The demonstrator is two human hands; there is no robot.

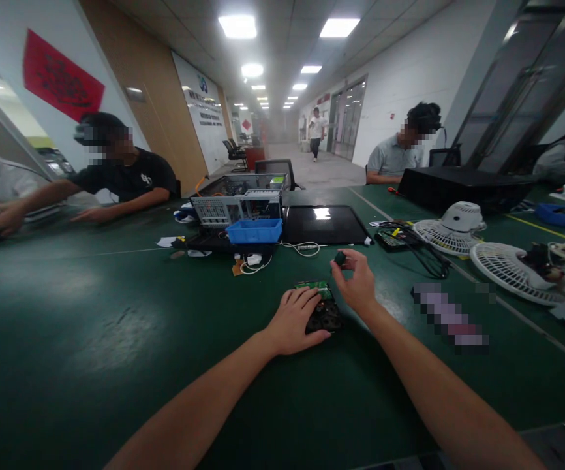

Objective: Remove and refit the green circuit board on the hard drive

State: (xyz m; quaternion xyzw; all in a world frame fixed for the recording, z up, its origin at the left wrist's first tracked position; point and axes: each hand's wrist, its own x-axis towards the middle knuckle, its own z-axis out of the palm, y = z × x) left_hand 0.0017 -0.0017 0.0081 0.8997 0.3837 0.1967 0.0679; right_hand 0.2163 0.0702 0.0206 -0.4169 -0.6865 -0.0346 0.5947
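My left hand (295,320) rests over a small black device housing (329,318) lying on the green table. Its fingers reach across the housing and its thumb lies along the near edge, gripping it. A green circuit board (319,287) shows at the housing's far side; part of both is hidden under the fingers. Just to the right and slightly above the table, my right hand (358,284) pinches a small dark, roughly cylindrical piece (340,258) between thumb and fingers. What kind of piece it is cannot be made out.
Beyond my hands are a blue bin (254,231), an opened computer case (238,202), a black flat panel (326,224) and a white cable (306,247). White fan parts (446,235) and black cables (429,258) lie right. Co-workers sit at both sides.
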